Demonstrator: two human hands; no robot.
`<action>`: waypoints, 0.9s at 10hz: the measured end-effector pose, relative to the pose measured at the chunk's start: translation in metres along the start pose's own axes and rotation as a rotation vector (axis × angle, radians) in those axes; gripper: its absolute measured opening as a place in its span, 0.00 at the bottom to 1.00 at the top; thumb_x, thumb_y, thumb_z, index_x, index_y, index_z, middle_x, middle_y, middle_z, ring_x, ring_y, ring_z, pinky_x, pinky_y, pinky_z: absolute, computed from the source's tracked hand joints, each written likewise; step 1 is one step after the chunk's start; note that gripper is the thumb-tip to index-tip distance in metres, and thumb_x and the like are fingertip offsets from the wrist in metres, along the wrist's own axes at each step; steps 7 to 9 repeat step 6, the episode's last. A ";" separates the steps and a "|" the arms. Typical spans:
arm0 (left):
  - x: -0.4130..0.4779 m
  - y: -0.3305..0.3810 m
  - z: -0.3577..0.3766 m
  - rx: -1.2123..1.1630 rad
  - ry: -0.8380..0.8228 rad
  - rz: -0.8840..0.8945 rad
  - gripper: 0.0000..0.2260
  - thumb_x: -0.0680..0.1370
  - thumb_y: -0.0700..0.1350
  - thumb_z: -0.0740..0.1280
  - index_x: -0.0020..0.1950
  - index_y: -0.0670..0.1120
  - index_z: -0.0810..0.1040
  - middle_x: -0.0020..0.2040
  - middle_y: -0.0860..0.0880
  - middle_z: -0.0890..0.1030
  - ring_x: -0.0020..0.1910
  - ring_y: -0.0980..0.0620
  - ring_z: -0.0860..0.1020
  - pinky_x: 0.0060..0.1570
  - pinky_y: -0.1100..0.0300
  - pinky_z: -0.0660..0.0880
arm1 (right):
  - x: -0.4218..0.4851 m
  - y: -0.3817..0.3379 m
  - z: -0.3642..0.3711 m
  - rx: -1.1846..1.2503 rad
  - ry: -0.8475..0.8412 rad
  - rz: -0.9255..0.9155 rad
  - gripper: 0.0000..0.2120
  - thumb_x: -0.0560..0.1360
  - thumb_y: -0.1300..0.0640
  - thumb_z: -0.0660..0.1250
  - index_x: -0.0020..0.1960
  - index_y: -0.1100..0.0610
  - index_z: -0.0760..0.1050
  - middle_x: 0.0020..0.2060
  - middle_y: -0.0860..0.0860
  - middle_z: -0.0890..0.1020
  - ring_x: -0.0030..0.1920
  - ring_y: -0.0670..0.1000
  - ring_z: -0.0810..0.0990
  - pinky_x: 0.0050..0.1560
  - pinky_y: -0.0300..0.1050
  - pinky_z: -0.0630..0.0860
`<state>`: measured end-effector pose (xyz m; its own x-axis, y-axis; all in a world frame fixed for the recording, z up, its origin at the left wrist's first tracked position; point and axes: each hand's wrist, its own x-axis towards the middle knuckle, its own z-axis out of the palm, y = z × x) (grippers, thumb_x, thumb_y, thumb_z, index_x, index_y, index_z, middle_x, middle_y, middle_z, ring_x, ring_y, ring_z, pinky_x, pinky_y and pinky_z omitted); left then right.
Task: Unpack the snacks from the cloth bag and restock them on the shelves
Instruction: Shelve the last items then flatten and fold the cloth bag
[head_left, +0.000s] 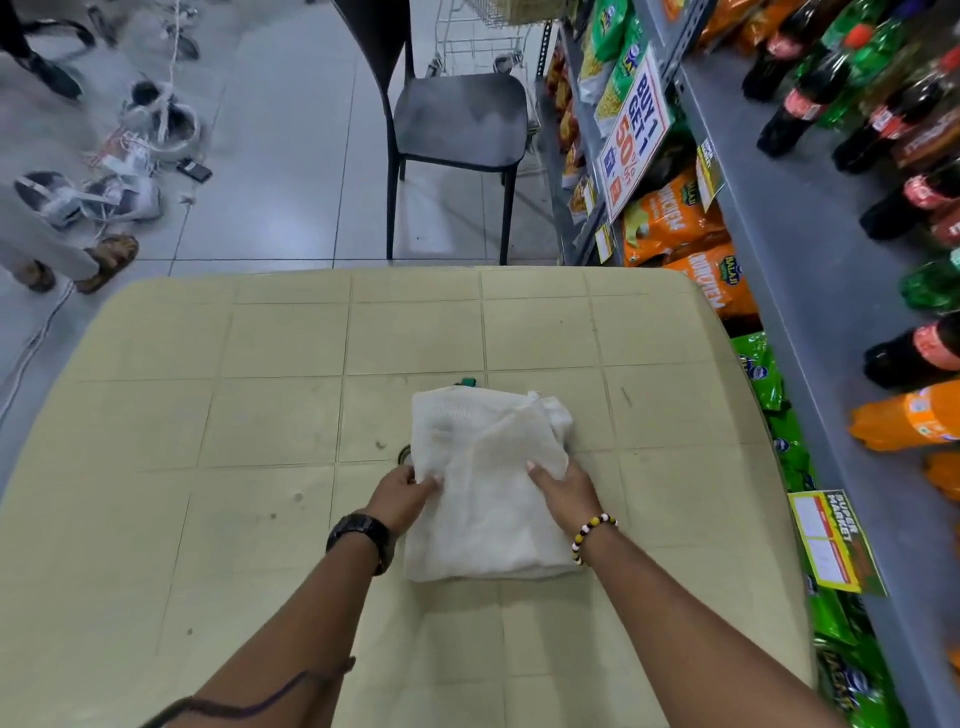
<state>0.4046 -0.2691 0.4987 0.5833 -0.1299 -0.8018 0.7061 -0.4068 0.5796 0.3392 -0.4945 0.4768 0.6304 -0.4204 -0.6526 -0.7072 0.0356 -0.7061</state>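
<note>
A white cloth bag (488, 483) lies folded flat on the beige tiled table (260, 415). My left hand (402, 493) pinches its left edge, thumb on top of the cloth. Palm down, my right hand (563, 491) rests flat on the bag's right side, fingers pressing the fabric. A small green tag (467, 382) pokes out from under the bag's far edge. Orange snack packets (670, 218) and green snack packets (761, 369) fill the shelves on the right.
A grey shelf (810, 291) on the right carries cola and orange soda bottles (914, 358). A black chair (457, 124) stands beyond the table, with a wire trolley behind it. Bags, cables and a person's sandalled feet (104, 262) occupy the floor at left.
</note>
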 end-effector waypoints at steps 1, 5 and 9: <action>-0.004 0.007 -0.004 -0.133 0.035 0.033 0.07 0.79 0.50 0.67 0.55 0.52 0.81 0.57 0.48 0.84 0.54 0.45 0.81 0.60 0.43 0.77 | 0.003 -0.010 0.014 0.117 -0.075 0.056 0.12 0.77 0.58 0.70 0.60 0.57 0.80 0.53 0.56 0.86 0.51 0.56 0.85 0.57 0.55 0.81; 0.014 0.103 -0.086 0.063 0.284 0.231 0.26 0.79 0.52 0.67 0.74 0.46 0.66 0.66 0.43 0.76 0.61 0.43 0.77 0.64 0.47 0.73 | 0.024 -0.154 0.034 -0.316 0.006 -0.246 0.21 0.76 0.55 0.69 0.67 0.60 0.71 0.57 0.56 0.80 0.56 0.58 0.79 0.53 0.46 0.75; 0.008 0.095 -0.096 0.213 0.304 0.177 0.29 0.79 0.52 0.67 0.76 0.43 0.62 0.70 0.40 0.73 0.66 0.40 0.74 0.66 0.48 0.71 | 0.014 -0.151 0.031 -0.473 -0.010 -0.245 0.29 0.77 0.56 0.69 0.74 0.61 0.64 0.68 0.59 0.75 0.66 0.61 0.75 0.63 0.52 0.75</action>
